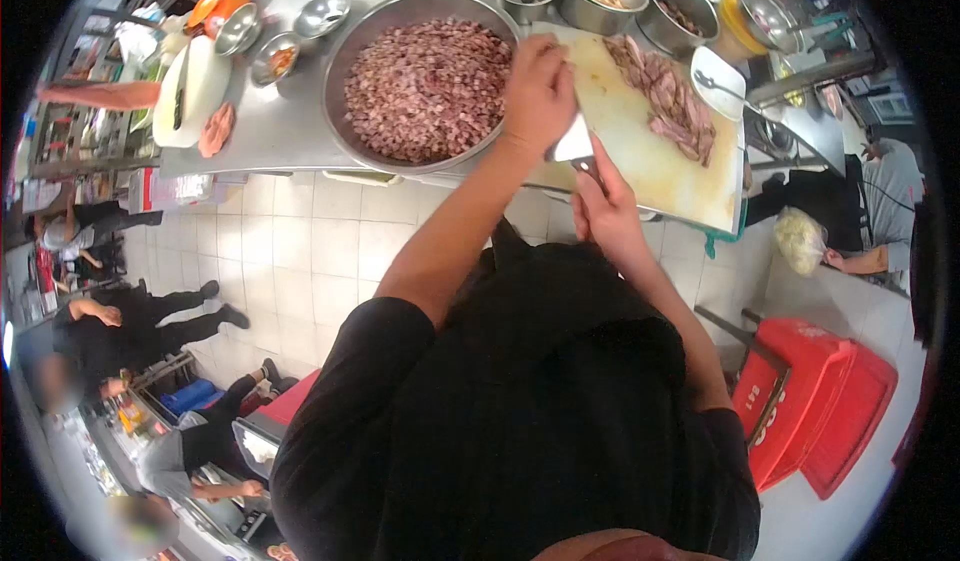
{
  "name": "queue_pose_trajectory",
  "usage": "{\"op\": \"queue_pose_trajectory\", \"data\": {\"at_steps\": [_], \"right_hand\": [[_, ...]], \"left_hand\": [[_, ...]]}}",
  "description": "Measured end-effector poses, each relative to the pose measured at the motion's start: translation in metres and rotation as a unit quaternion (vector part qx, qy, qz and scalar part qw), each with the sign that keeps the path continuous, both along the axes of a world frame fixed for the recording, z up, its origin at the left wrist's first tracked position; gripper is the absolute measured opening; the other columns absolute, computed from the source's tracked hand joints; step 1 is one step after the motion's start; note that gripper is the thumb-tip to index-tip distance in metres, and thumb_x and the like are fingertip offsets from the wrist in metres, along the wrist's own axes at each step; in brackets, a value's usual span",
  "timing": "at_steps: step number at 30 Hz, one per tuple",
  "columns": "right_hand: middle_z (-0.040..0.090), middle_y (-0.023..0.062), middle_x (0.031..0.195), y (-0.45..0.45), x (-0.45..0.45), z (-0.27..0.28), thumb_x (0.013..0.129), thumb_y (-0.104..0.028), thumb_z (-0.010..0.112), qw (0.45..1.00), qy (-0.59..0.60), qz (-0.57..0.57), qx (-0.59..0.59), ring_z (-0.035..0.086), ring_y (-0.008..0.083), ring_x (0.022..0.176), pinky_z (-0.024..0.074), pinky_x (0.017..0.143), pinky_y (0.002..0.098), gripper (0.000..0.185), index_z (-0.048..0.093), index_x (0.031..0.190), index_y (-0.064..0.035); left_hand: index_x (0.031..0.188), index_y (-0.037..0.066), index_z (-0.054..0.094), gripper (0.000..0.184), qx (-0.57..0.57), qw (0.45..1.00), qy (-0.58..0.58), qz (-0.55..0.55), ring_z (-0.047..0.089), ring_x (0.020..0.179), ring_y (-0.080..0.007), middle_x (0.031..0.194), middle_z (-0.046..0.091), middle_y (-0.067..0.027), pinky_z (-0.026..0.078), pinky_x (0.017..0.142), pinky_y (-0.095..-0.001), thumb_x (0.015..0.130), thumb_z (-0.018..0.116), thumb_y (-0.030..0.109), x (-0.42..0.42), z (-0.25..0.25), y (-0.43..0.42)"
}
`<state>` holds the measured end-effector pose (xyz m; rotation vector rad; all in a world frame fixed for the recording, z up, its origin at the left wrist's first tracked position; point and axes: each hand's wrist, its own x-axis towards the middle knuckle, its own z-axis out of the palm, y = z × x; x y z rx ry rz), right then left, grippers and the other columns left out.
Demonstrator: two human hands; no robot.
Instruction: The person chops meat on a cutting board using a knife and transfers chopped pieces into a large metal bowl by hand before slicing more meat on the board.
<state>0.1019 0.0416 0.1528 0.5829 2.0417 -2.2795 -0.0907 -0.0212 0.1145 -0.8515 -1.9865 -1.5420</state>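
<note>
My right hand [608,204] is wrapped round the dark handle of a knife [574,143], whose broad blade points up and to the left. My left hand [540,91] is at the blade's far side, over the left edge of a yellowed cutting board [640,176], its fingers bent; whether they pinch anything is hidden. Strips of meat [670,101] lie along the right part of the board. Left of my left hand stands a large steel bowl [335,101] full of small diced meat [430,86].
Small metal bowls [322,13] and a white board [195,91] with a knife are at the left. Steel pots [683,16] line the back right. A white dish [716,79] touches the meat's side. Co-workers stand left and right; a red bin [810,401] is lower right.
</note>
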Motion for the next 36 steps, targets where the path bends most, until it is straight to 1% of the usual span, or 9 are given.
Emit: {"op": "queue_pose_trajectory", "data": {"at_steps": [6, 9, 13, 17, 18, 19, 21, 27, 36], "right_hand": [[0.052, 0.0006, 0.066, -0.039, -0.079, 0.050, 0.108, -0.014, 0.055, 0.997, 0.006, 0.071, 0.010, 0.046, 0.0101, 0.047, 0.0423, 0.043, 0.0294, 0.061, 0.036, 0.166, -0.0127], [0.053, 0.0013, 0.069, -0.032, -0.084, 0.056, 0.107, -0.014, 0.057, 0.995, 0.056, 0.057, 0.062, 0.046, 0.0102, 0.047, 0.0422, 0.043, 0.0297, 0.062, 0.037, 0.165, -0.0143], [0.074, 0.0070, 0.095, 0.004, -0.056, 0.055, 0.106, -0.012, 0.058, 0.992, 0.075, -0.005, 0.106, 0.056, 0.0125, 0.057, 0.0512, 0.053, 0.0301, 0.060, 0.041, 0.164, -0.0147], [0.076, 0.0211, 0.092, 0.051, -0.010, 0.003, 0.101, -0.011, 0.064, 0.916, 0.146, -0.069, 0.367, 0.071, 0.0366, 0.070, 0.0580, 0.069, 0.0392, 0.062, 0.047, 0.160, -0.0209], [0.074, 0.0239, 0.092, 0.058, 0.004, -0.005, 0.103, -0.010, 0.063, 0.913, 0.110, -0.069, 0.387, 0.072, 0.0302, 0.074, 0.0583, 0.075, 0.0413, 0.058, 0.048, 0.159, -0.0168], [0.073, 0.0251, 0.091, 0.068, 0.015, -0.027, 0.101, -0.011, 0.064, 0.899, 0.093, -0.059, 0.424, 0.071, 0.0360, 0.075, 0.0578, 0.074, 0.0452, 0.060, 0.047, 0.159, -0.0181], [0.073, 0.0274, 0.090, 0.089, 0.036, -0.082, 0.099, -0.013, 0.065, 0.865, 0.060, -0.035, 0.497, 0.070, 0.0475, 0.077, 0.0570, 0.072, 0.0529, 0.064, 0.046, 0.160, -0.0208], [0.074, 0.0269, 0.099, 0.115, 0.071, -0.114, 0.099, -0.010, 0.064, 0.912, 0.077, -0.049, 0.401, 0.073, 0.0456, 0.091, 0.0581, 0.082, 0.0490, 0.062, 0.047, 0.159, -0.0167], [0.075, 0.0253, 0.095, 0.191, 0.124, -0.120, 0.098, -0.016, 0.064, 0.897, 0.042, -0.033, 0.438, 0.072, 0.0480, 0.085, 0.0573, 0.080, 0.0581, 0.064, 0.045, 0.159, -0.0230]], "left_hand": [[0.100, -0.001, 0.074, 0.012, 0.026, 0.992, 0.061, 0.107, 0.067, 0.105, -0.0405, 0.107, 0.070, -0.0203, 0.055, 0.091, -0.0468, 0.093, 0.068, 0.006, -0.087, 0.028, -0.083], [0.104, 0.000, 0.075, 0.017, -0.081, 0.987, 0.004, 0.142, 0.067, 0.103, -0.0411, 0.106, 0.073, -0.0203, 0.055, 0.091, -0.0485, 0.096, 0.067, 0.013, -0.124, 0.026, -0.120], [0.104, 0.001, 0.076, 0.025, -0.161, 0.973, 0.011, 0.167, 0.068, 0.100, -0.0429, 0.101, 0.074, -0.0221, 0.053, 0.089, -0.0513, 0.100, 0.064, 0.023, -0.142, 0.013, -0.143], [0.102, 0.000, 0.077, 0.029, -0.198, 0.958, 0.063, 0.198, 0.068, 0.093, -0.0433, 0.099, 0.074, -0.0219, 0.053, 0.086, -0.0527, 0.102, 0.062, 0.025, -0.147, 0.014, -0.150], [0.102, 0.000, 0.077, 0.029, -0.203, 0.958, 0.065, 0.194, 0.067, 0.092, -0.0432, 0.098, 0.073, -0.0219, 0.053, 0.085, -0.0527, 0.102, 0.062, 0.025, -0.152, 0.012, -0.151], [0.102, 0.000, 0.077, 0.029, -0.207, 0.957, 0.066, 0.192, 0.067, 0.091, -0.0431, 0.097, 0.073, -0.0219, 0.053, 0.085, -0.0526, 0.102, 0.062, 0.025, -0.156, 0.010, -0.149], [0.102, -0.001, 0.076, 0.028, -0.206, 0.958, 0.066, 0.189, 0.067, 0.090, -0.0430, 0.095, 0.072, -0.0221, 0.053, 0.084, -0.0526, 0.101, 0.063, 0.023, -0.155, 0.014, -0.137], [0.104, -0.002, 0.075, 0.020, -0.192, 0.959, 0.151, 0.147, 0.067, 0.091, -0.0423, 0.096, 0.072, -0.0230, 0.053, 0.085, -0.0521, 0.096, 0.069, 0.016, -0.128, 0.031, -0.080], [0.114, 0.003, 0.072, 0.030, -0.225, 0.964, 0.141, -0.027, 0.066, 0.104, -0.0411, 0.109, 0.071, -0.0206, 0.054, 0.095, -0.0499, 0.087, 0.078, 0.016, -0.076, -0.018, 0.077]]}}
